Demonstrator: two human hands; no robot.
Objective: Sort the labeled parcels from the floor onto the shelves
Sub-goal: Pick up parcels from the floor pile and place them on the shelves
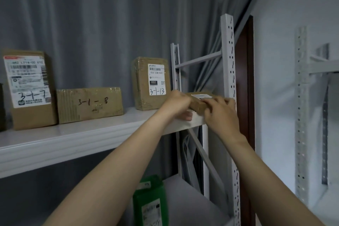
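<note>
Left hand and right hand grip the small brown cardboard parcel; I'd seat it flat on the white metal shelf.

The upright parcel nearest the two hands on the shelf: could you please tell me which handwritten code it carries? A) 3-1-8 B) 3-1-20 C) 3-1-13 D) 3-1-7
C: the upright parcel, just left of the flat parcel that the left hand and right hand hold, has 3-1-13 penned at the foot of its white label.
</note>
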